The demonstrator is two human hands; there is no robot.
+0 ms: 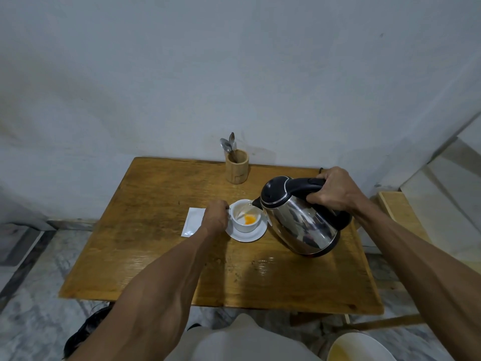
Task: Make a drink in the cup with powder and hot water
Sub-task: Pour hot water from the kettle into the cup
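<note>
A white cup [246,225] stands on a white saucer [256,234] in the middle of the wooden table [156,246]. Orange powder [250,219] lies inside the cup. My left hand [215,217] grips the cup's handle on its left side. My right hand [333,188] holds the black handle of a steel kettle [299,222], tilted to the left with its spout over the cup's rim. A thin stream of water runs from the spout into the cup.
A white sachet [192,221] lies flat left of the cup, partly under my left hand. A wooden holder [236,166] with spoons stands at the table's back edge by the wall. A pale bucket [359,347] sits on the floor at the lower right.
</note>
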